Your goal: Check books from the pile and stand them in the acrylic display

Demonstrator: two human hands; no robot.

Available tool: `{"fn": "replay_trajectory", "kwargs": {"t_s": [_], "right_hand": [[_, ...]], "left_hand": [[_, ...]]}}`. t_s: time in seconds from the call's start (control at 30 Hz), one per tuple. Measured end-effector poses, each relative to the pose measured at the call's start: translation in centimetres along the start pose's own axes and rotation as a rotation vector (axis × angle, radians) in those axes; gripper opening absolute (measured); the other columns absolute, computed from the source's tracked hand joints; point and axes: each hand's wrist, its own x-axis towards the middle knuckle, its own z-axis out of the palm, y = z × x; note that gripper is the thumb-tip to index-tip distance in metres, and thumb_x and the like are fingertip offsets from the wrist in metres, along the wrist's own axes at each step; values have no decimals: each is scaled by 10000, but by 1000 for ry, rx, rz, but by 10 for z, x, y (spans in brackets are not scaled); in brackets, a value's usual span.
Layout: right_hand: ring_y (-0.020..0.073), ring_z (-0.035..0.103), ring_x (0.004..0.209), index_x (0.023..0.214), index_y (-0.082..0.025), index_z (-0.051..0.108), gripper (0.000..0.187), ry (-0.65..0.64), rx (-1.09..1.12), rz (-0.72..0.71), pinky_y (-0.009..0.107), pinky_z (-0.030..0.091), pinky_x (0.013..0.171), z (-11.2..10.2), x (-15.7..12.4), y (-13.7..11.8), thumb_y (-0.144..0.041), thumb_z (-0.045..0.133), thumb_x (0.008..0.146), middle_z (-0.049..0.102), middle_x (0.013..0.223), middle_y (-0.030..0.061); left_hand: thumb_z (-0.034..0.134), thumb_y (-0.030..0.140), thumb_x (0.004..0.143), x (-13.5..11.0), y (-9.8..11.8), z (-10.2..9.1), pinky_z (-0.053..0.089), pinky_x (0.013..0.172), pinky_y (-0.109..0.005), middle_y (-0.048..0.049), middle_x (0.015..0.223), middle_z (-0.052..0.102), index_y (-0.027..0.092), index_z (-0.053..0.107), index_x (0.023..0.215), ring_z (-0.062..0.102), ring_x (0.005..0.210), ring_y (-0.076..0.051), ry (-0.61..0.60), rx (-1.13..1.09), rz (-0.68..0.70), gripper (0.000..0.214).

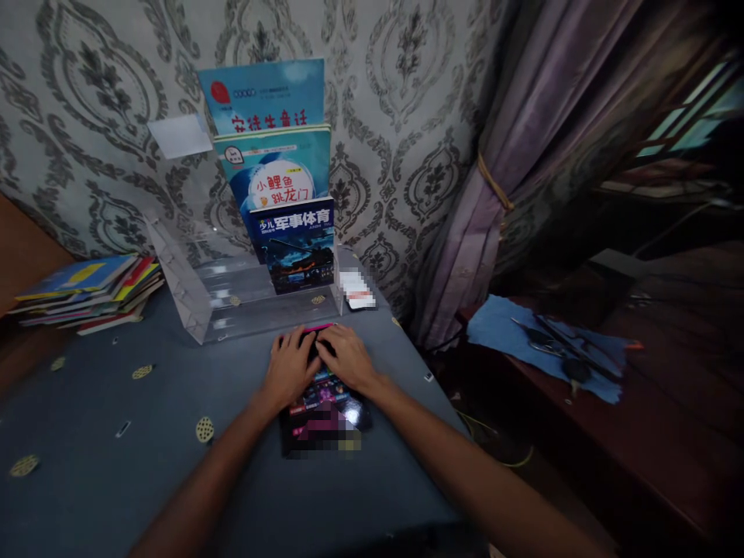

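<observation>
A dark book [325,407] with a colourful, partly blurred-out cover lies flat on the table in front of me. My left hand [291,364] is at its far left corner, fingers bent over the edge and thumb on the cover. At the far right corner, my right hand [349,359] grips it in the same way, with the two thumbs close together. A strip of pink shows along the book's far edge between the hands. Just beyond stands a clear tiered rack [261,310], holding a dark blue book [302,252], a teal book [279,170] and a light blue book [267,93].
A pile of books [87,287] lies at the table's left. Beside the rack is a white card [356,288], partly blurred out. To the right hangs a tied purple curtain [465,194]. A blue cloth [505,329] with dark tools lies on a reddish surface.
</observation>
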Motion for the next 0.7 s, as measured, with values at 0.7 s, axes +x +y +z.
{"fn": "replay_trajectory", "kwargs": {"t_s": [0.7], "right_hand": [[252,583,1138,1184,-173,657,259,-133,-143,-72,420,451,989,-1,-3,-6,-165,505,974,691,1188,121]], "left_hand": [[443,274,1001,-11,-11,1,332,1166,-536,-141,1472,551,169,539,1394,465,1397,-268,-21,-79,-5,417]]}}
